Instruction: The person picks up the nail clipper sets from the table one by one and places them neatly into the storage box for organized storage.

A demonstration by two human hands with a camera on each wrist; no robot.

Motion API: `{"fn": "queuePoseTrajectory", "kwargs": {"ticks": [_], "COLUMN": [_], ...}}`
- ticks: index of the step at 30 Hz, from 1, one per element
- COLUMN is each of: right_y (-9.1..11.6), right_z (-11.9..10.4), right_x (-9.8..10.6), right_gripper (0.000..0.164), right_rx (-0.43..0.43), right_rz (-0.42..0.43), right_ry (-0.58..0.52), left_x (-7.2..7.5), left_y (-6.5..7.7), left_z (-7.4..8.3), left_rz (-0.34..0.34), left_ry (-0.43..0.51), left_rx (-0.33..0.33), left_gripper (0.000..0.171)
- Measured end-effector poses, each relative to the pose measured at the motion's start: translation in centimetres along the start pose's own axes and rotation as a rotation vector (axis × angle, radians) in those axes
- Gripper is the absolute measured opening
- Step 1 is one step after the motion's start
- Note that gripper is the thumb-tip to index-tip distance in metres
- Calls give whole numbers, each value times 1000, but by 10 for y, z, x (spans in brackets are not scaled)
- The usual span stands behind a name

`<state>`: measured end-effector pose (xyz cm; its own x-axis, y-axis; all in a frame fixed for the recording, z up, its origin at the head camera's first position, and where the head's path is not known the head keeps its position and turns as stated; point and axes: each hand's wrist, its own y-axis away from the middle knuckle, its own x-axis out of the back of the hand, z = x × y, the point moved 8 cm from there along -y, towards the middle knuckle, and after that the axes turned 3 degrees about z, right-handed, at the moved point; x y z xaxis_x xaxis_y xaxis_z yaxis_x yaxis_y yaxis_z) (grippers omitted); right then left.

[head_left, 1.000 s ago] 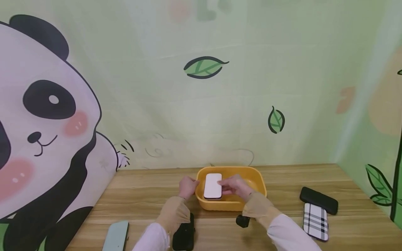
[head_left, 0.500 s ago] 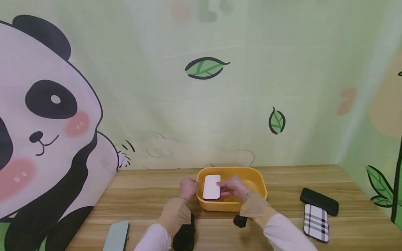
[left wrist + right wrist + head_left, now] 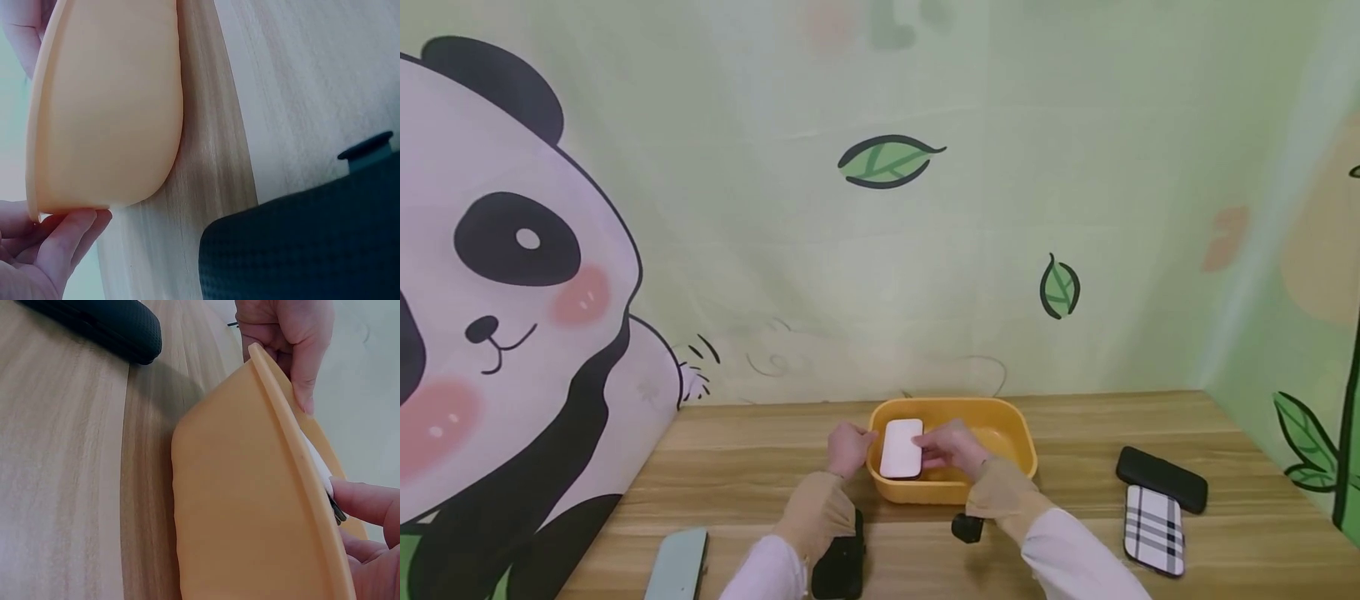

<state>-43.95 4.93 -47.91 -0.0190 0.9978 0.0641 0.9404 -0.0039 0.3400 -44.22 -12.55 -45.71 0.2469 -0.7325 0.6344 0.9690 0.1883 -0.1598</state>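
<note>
- Since the left hand (image 3: pixel 850 450) pinches the orange tub (image 3: pixel 925 493) at its left rim, the tub looks well braced; a light grip should suffice, as hard squeezing could flex the wall.
- The right hand (image 3: pixel 953 450) grips the white phone (image 3: pixel 901 448) by its right edge, thumb on the near face. This looks like a placing step: lower it gently and release only once it feels supported.
- Mind the fingers along the edge; they could get caught beneath as the phone settles.
- The white phone is within the tub's left part, near that wall, white face up.
- A dark edge shows under it in the right wrist view; whether it is the phone's own side or another thing below, I cannot tell.
- The tub sits on the wooden bench (image 3: pixel 737 446), beyond the black case (image 3: pixel 838 571).
</note>
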Motion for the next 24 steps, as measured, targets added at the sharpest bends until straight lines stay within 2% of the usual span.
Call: {"fn": "queuePoseTrajectory", "kwargs": {"ticks": [2, 4, 7, 11, 19, 23, 24], "right_y": [0, -1, -2, -5, -7, -6, -6], "right_z": [1, 2, 3, 5, 5, 5, 6], "right_x": [-1, -2, -3, -3, -5, -7, -8], "right_gripper": [23, 23, 23, 22, 21, 20, 20], "right_rx": [1, 0, -9, -17, -24, -35, -38], "right_rz": [-1, -5, -9, -7, -10, -14, -17], "right_ry": [3, 2, 6, 18, 39, 28, 28], "left_x": [13, 18, 10, 10, 14, 1, -9], "left_y": [15, 21, 13, 12, 15, 2, -8], "left_z": [17, 22, 12, 12, 15, 0, -13], "left_rz": [3, 8, -1, 1, 8, 4, 11], "left_ry": [1, 0, 5, 6, 33, 50, 52], "left_rx": [-2, -15, 4, 8, -24, -29, -48], "left_gripper": [17, 18, 17, 17, 19, 18, 18]}}
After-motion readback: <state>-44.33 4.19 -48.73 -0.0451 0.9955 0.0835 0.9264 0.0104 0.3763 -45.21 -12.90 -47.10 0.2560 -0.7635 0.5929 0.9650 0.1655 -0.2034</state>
